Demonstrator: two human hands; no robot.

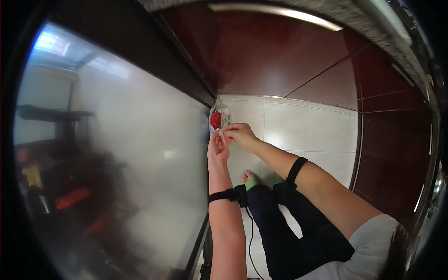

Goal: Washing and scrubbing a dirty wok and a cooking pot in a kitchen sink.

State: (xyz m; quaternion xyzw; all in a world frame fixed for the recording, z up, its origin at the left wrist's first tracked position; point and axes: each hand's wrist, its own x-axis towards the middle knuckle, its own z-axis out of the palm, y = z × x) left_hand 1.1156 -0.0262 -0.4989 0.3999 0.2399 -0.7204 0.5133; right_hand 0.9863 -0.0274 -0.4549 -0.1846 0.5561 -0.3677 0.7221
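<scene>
My left hand (218, 148) and my right hand (241, 134) meet in front of me, their fingertips pinched together at the near edge of a thin, translucent plastic bag (227, 117). Something red (216, 120) shows in the bag, along with printed green marks. The fingers hide the gripped part of the plastic. Whether the bag rests on the floor or hangs from my hands, I cannot tell.
A frosted glass panel (157, 147) in a dark frame (182, 77) runs close along my left. Glossy dark red cabinets (287, 59) stand ahead and right, below a speckled countertop (378, 35). Pale floor tiles (285, 129) lie below. A black cable (250, 238) trails from my left forearm strap (224, 195).
</scene>
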